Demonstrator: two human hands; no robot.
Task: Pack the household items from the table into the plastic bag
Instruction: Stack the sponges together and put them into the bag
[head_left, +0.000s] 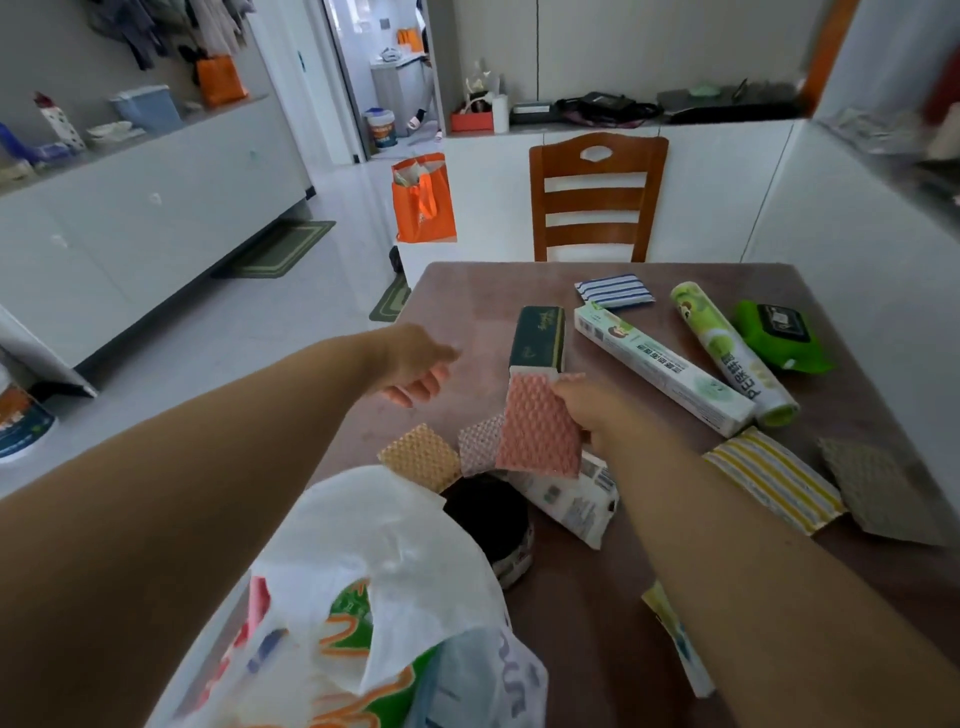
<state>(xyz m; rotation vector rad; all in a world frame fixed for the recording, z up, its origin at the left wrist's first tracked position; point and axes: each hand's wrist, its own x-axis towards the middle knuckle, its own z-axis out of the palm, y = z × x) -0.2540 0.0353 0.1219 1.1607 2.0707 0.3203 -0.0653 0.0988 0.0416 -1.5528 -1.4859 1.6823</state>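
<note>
The right hand (587, 410) pinches a pink sponge cloth (540, 426) above the table (467, 296); the left hand (415, 364) hovers open and empty. The plastic bag (374, 571) lies near.

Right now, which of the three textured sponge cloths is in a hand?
The pink sponge cloth, pinched by the right hand. The tan one and the mauve one lie on the table.

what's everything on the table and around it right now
plastic bag: 1, white, printed, near edge
textured cloths: 3, pink held, pale pink, tan; centre
tissue pack: 1, dark green, centre
long box: 1, white, right of the pack
roll: 1, green-white, far right
wipes pack: 1, green, far right
striped pads: 2, blue far, yellow right
chair: 1, brown, behind table
orange bag: 1, floor
hands: left hand open, right hand pinching pink cloth
</note>
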